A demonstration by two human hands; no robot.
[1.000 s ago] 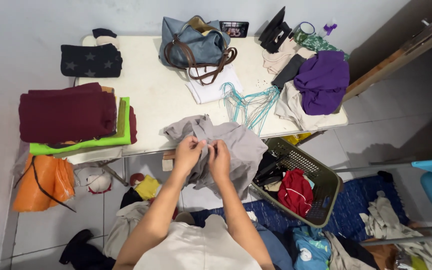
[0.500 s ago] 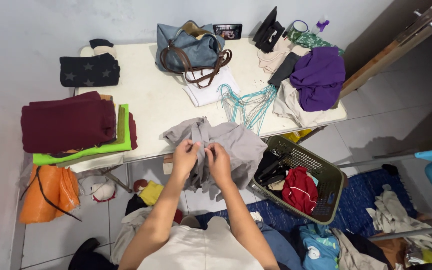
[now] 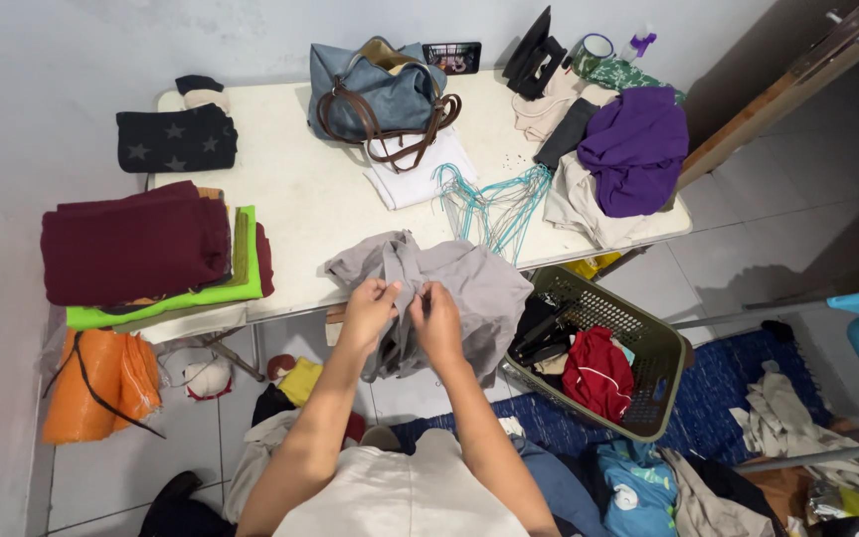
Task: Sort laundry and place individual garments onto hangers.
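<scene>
Head view. I see the left hand [image 3: 370, 310] and the right hand [image 3: 438, 318] close together at the near edge of the white rectangular table [image 3: 310, 199], both pinched shut on a fold of the crumpled grey cloth garment [image 3: 459, 288]. The fingertips of the two hands almost meet at the fold. The garment lies partly on the table edge and partly hangs over it, in front of my torso.

To the left on the table I note a stack of folded dark red fabric [image 3: 136, 244] lying on a folded lime green cloth [image 3: 201, 293]. Behind it lies a folded black cloth with grey stars [image 3: 176, 139]. At the far middle stands a blue-grey fabric handbag with brown leather straps [image 3: 375, 89], resting on a folded white cloth [image 3: 415, 174]. Just beside that cloth lies a bundle of turquoise wire hangers [image 3: 494, 204]. At the far right sits a loose purple garment [image 3: 633, 149] on top of beige cloths [image 3: 584, 209].

On the floor, just right of the grey garment, stands an olive green plastic laundry basket [image 3: 648, 353] holding a red garment [image 3: 594, 373]. An orange plastic bag [image 3: 96, 383] hangs below the table's left end.
</scene>
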